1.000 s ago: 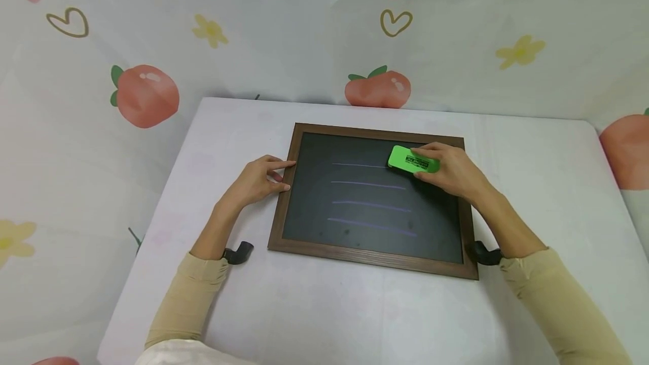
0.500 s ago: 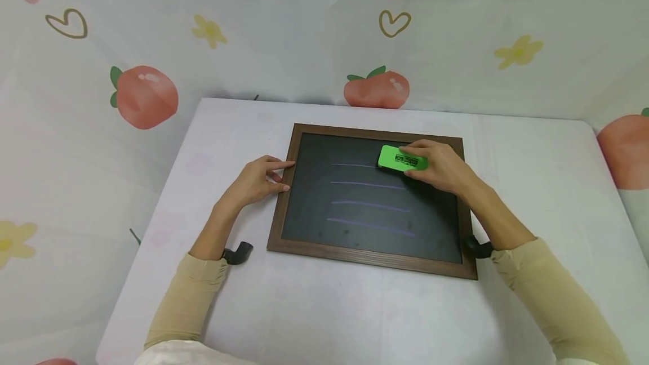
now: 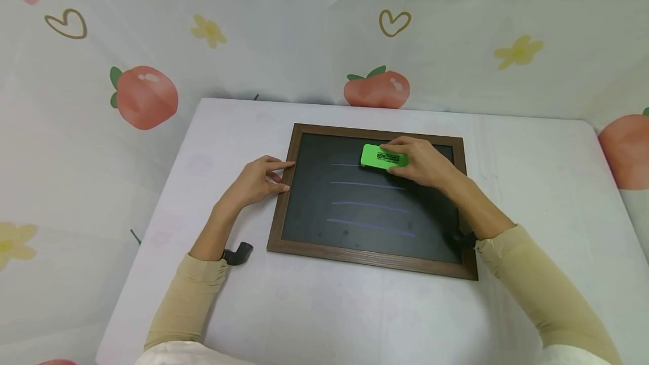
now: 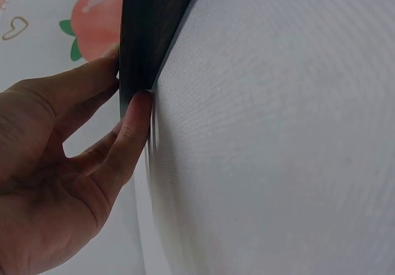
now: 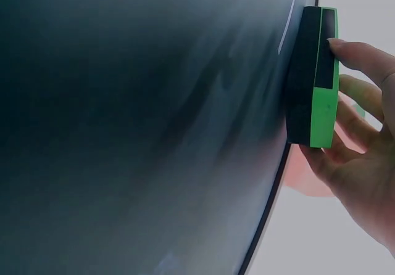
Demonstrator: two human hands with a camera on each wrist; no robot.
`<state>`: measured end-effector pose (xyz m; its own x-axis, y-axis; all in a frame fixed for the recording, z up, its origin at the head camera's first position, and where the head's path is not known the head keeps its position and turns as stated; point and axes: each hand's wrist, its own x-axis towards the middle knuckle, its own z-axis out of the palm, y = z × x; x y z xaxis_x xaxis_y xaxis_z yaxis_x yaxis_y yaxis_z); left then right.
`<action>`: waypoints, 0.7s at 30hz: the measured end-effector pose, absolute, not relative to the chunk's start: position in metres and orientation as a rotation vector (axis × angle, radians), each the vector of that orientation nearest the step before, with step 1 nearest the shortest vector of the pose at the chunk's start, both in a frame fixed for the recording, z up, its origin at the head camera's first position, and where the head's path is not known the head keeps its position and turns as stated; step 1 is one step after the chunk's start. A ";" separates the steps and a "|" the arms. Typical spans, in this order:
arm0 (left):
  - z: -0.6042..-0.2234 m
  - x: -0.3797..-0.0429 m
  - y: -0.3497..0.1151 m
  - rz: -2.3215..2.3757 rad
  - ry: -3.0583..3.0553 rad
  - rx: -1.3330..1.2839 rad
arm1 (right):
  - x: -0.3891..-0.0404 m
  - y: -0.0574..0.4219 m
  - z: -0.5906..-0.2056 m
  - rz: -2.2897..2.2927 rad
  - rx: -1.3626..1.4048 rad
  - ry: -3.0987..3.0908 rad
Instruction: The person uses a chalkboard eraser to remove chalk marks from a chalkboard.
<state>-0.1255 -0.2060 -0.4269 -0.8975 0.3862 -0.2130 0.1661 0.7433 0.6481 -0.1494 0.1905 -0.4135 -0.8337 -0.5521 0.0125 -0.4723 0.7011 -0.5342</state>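
Note:
A blackboard (image 3: 314,196) with a brown wooden frame lies on the table, purple chalk-like lines drawn across it. My right hand (image 3: 426,162) grips a bright green eraser (image 3: 372,156) between thumb and fingers near the board's upper middle. The eraser overlaps the topmost line, whose left part still shows. In the right wrist view the dark felt side of the eraser (image 5: 302,77) faces the board surface. My left hand (image 3: 256,182) touches the frame's left edge with extended fingertips; in the left wrist view its thumb (image 4: 136,121) rests against the dark frame side (image 4: 148,34).
The white-covered table (image 3: 324,308) extends around the board. Behind it hangs a white backdrop (image 3: 284,61) printed with peaches, flowers and hearts. A black wrist-worn device (image 3: 238,253) sits at the left wrist.
My right hand has slid the eraser leftward along the top line, and the line's right part no longer shows. The left hand and the board stay in place.

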 end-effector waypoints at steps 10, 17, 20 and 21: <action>-0.426 -0.126 -0.206 0.921 2.612 0.440 | -0.159 0.171 -0.413 -0.768 -0.904 2.689; -0.427 -0.127 -0.206 0.933 2.596 0.432 | -0.165 0.160 -0.410 -0.701 -0.933 2.664; -0.427 -0.128 -0.206 0.933 2.599 0.433 | -0.168 0.154 -0.410 -0.675 -0.956 2.662; -0.427 -0.128 -0.206 0.931 2.600 0.436 | -0.168 0.152 -0.410 -0.671 -0.964 2.659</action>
